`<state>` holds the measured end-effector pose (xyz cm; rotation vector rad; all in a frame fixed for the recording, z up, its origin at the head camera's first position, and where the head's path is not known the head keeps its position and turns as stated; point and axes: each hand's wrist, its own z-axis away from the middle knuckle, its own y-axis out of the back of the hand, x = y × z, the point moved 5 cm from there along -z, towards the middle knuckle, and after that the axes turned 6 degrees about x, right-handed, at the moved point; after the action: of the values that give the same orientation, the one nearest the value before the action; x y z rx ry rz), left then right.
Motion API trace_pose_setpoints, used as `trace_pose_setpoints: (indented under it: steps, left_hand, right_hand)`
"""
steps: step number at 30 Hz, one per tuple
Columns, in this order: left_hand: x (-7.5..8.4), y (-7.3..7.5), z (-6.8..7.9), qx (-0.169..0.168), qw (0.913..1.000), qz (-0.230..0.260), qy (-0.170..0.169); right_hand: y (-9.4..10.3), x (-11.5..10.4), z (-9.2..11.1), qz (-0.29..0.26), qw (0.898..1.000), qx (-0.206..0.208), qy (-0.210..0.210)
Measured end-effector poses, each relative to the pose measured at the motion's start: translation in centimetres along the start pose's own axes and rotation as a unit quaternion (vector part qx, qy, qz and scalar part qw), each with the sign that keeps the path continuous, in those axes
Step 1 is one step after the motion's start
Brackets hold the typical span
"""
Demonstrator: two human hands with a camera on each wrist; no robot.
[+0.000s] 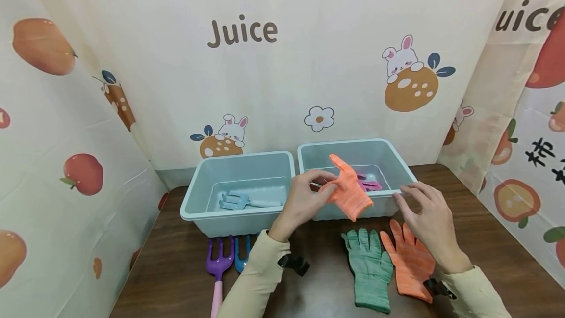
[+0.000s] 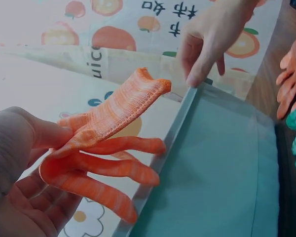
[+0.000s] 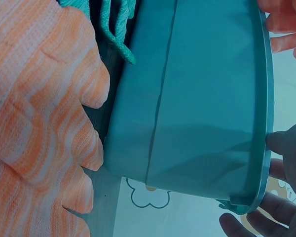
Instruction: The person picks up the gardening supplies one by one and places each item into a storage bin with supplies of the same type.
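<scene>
My left hand (image 1: 306, 200) pinches an orange knit glove (image 1: 350, 191) between thumb and fingers, over the front of the right-hand pale blue bin (image 1: 353, 145). In the left wrist view the held glove (image 2: 108, 163) hangs with several fingers dangling beside the bin wall. At the bin's front right corner, my right hand (image 1: 425, 215) grips the rim, thumb on the outside and fingers over it. Another orange glove (image 1: 410, 264) lies flat on the table below that hand, beside a green glove (image 1: 370, 269). A pink tool (image 1: 370, 184) lies inside the bin, partly hidden behind the held glove.
Left of it stands a second pale blue bin (image 1: 238, 157) with a light blue hand fork (image 1: 240, 201) inside. On the brown table (image 1: 167, 259) in front lie a purple fork (image 1: 219, 261) and a blue fork (image 1: 240, 256), partly under my left sleeve. A printed curtain hangs behind.
</scene>
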<state>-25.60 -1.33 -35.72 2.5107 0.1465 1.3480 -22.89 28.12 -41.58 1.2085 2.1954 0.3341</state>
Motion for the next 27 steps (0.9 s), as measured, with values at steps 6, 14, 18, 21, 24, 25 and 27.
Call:
trace_pose_setpoints:
  steps: [6,14,18,21,24,25,27]
  left_hand:
    - [-0.6,0.4,-0.8,0.02,0.9997,-0.013,-0.005]
    - [-0.2,0.2,-2.1,0.032,0.9988,-0.036,-0.009]
    - [0.1,-0.1,-2.6,0.038,0.9985,-0.035,-0.019]
    - [0.0,-0.3,-2.8,0.046,0.9981,-0.035,-0.022]
    - [-0.3,-0.6,-3.0,0.049,0.9977,-0.043,-0.021]
    - [-0.5,-0.8,-3.0,0.048,0.9976,-0.047,-0.02]
    - [-0.8,-1.0,-3.1,0.047,0.9973,-0.055,-0.016]
  right_hand:
    - [0.0,0.0,0.0,-0.004,1.0,0.001,0.001]
    - [0.0,0.1,-0.1,-0.003,1.0,0.002,-0.003]
    - [0.0,0.2,0.0,-0.003,1.0,0.002,-0.006]
    - [0.0,0.2,0.0,-0.005,1.0,0.001,-0.004]
    - [0.0,0.1,0.0,-0.006,1.0,0.003,-0.003]
    - [0.0,0.0,-0.1,-0.006,1.0,0.003,-0.003]
    - [0.0,0.0,-0.1,-0.006,1.0,0.002,-0.003]
